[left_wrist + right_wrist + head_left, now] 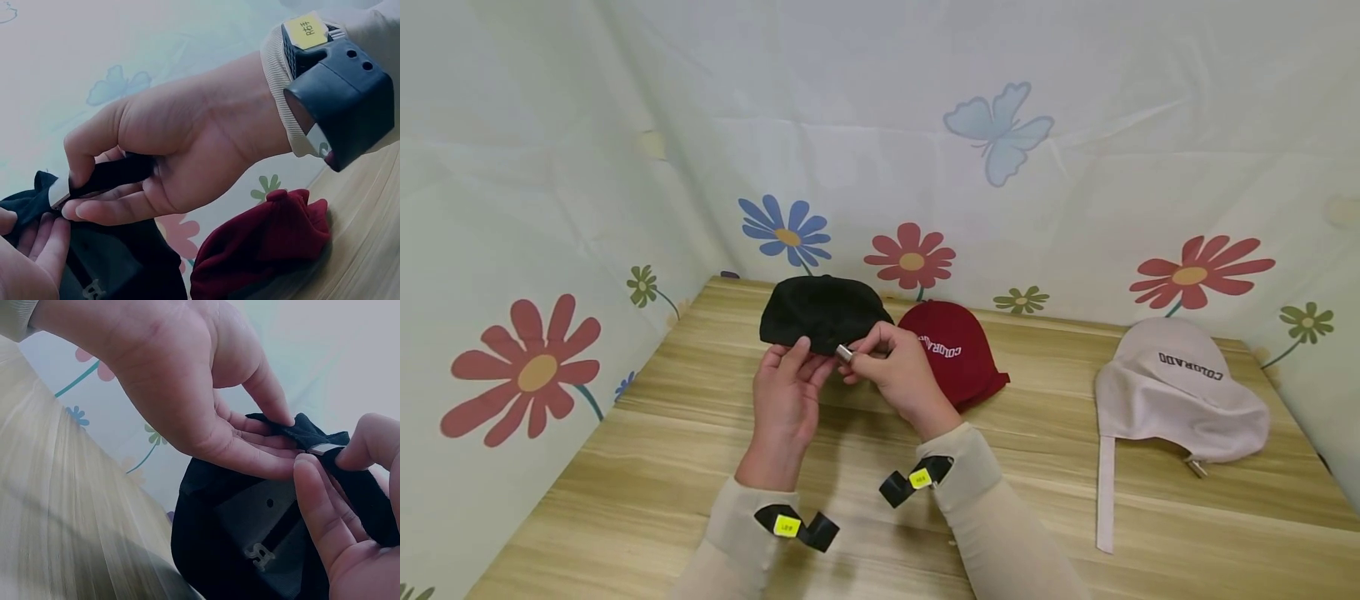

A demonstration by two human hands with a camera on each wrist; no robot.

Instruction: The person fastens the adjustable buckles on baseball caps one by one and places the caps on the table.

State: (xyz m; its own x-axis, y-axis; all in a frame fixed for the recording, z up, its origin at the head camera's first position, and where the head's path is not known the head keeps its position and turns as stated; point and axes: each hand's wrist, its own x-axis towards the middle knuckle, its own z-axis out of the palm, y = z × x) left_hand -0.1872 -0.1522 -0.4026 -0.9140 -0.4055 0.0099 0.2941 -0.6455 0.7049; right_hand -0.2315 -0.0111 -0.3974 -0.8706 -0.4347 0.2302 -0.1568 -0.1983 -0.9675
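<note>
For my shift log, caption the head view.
Left hand pinches the black cap, right hand its metal clasp; a red cap and pale cap rest on the table.

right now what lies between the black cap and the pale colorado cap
In the head view: the right hand, the dark red COLORADO cap, then bare wood-grain tabletop.

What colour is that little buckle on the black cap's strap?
Silver; the buckle shows best in the head view.

both sleeved arms (1011,525) extend forward, left fingers (259,456) and right fingers (112,210) pinching close together.
</note>
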